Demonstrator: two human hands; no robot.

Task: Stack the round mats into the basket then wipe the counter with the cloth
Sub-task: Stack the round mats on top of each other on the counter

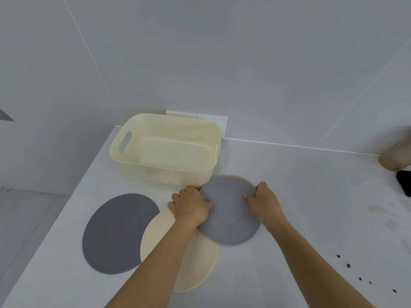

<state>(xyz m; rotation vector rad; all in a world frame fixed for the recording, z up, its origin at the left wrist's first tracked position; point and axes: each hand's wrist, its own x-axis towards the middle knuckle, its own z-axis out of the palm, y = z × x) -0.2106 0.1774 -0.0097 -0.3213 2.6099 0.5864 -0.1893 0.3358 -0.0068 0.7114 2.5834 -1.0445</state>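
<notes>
A pale yellow basket (pixel 133 161) stands empty at the back of the white counter. Just in front of it I hold a light grey round mat (pixel 229 227) by both sides: my left hand (pixel 191 205) grips its left edge and my right hand (pixel 264 203) its right edge. A thin peach rim shows behind the mat's far edge, perhaps another mat. A dark grey round mat (pixel 115 234) lies flat to the left. A cream round mat (pixel 200 270) lies between them, partly under my left forearm and the held mat.
The counter (pixel 311 207) meets tiled walls at the back and left; its left edge drops off. A wall socket (pixel 219 123) sits behind the basket. A tan object (pixel 395 156) and a black object (pixel 404 181) lie far right. Dark crumbs (pixel 348 265) and stains mark the right side.
</notes>
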